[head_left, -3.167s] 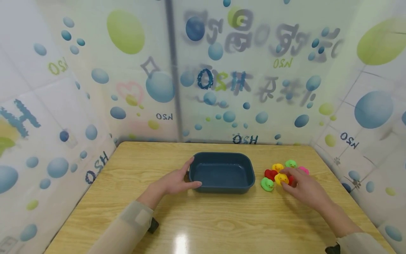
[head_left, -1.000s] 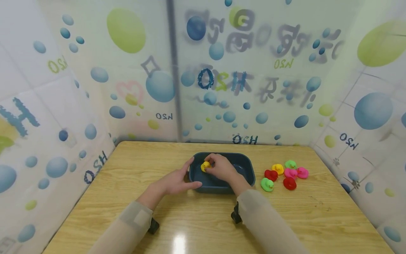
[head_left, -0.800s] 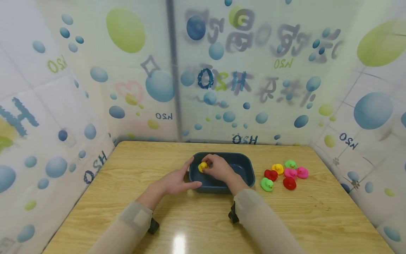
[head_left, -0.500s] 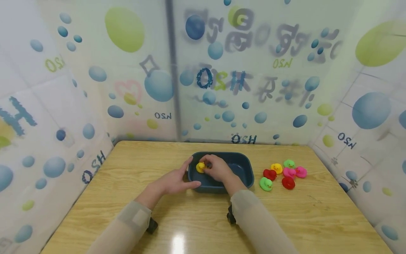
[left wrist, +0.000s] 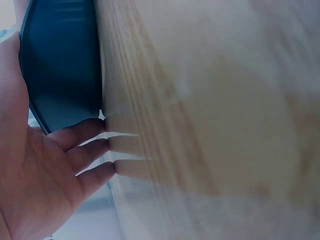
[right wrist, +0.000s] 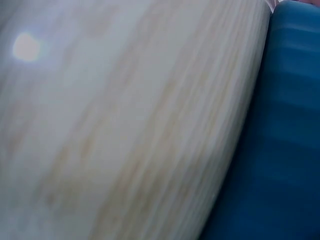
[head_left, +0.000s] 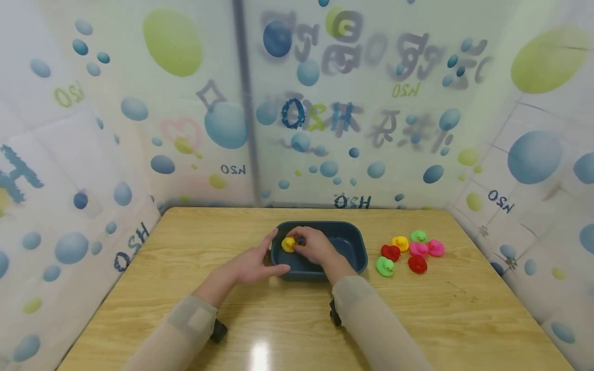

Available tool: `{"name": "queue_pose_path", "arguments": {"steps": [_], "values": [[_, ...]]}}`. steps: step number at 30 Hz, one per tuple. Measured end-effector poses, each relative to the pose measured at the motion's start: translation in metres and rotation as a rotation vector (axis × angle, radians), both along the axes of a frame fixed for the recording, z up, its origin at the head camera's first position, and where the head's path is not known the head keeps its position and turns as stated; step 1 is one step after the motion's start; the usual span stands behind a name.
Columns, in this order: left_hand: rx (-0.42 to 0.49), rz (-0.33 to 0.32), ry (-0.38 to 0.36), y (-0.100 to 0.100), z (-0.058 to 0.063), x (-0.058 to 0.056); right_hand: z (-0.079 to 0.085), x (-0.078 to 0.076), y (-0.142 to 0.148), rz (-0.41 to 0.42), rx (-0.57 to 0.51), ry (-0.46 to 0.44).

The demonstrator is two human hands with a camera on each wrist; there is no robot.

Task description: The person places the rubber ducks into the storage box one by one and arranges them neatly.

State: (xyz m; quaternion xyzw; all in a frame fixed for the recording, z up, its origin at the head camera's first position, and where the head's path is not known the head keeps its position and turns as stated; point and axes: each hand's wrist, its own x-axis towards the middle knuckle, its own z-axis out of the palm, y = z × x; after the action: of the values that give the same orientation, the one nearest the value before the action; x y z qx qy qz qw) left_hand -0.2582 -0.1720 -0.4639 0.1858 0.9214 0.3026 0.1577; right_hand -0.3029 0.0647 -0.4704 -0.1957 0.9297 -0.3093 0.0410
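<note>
A dark blue rectangular basin (head_left: 343,276) stands on the wooden table. My left hand (head_left: 250,265) touches its left end, thumb along the near rim and forefinger along the left side. In the left wrist view, the other fingers of the left hand (left wrist: 47,175) are nearly straight, tips at the table beside the basin (left wrist: 62,65). Inside the basin, near its left end, my right hand (head_left: 317,247) pinches a yellow rubber duck (head_left: 287,245) between thumb and fingers. The right wrist view shows only the basin's outer wall (right wrist: 285,135) and table, with the right hand's fingers out of sight.
Right of the basin sits a loose group of rubber ducks: green (head_left: 385,266), red (head_left: 391,252), yellow (head_left: 400,243), pink (head_left: 435,248) and others. Bubble-printed curtains (head_left: 297,170) enclose the wooden table (head_left: 287,319) at the back and both sides.
My right hand has carried the yellow duck from the group on the right into the basin, then shifted it slightly left. The left hand has stayed at the basin's left end.
</note>
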Motion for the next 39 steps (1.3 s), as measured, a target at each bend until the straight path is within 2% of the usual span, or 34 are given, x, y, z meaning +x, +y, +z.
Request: {"name": "queue_pose_path", "arguments": {"steps": [13,21,33,39], "values": [[0.002,0.014,-0.017,0.0005,0.0011,-0.0023,0.0037,-0.0015,-0.0004,-0.017,-0.008,-0.032],[0.006,0.008,0.0,0.0028,-0.0009,-0.0045,0.0023,-0.0011,0.0024,-0.021,-0.043,-0.043],[0.005,0.016,-0.008,0.0021,-0.0052,-0.0045,-0.0038,-0.0012,0.0018,-0.006,-0.042,-0.016],[0.02,0.018,-0.013,0.0024,-0.0031,-0.0032,-0.0029,-0.0023,0.0014,-0.008,-0.054,-0.018]]}}
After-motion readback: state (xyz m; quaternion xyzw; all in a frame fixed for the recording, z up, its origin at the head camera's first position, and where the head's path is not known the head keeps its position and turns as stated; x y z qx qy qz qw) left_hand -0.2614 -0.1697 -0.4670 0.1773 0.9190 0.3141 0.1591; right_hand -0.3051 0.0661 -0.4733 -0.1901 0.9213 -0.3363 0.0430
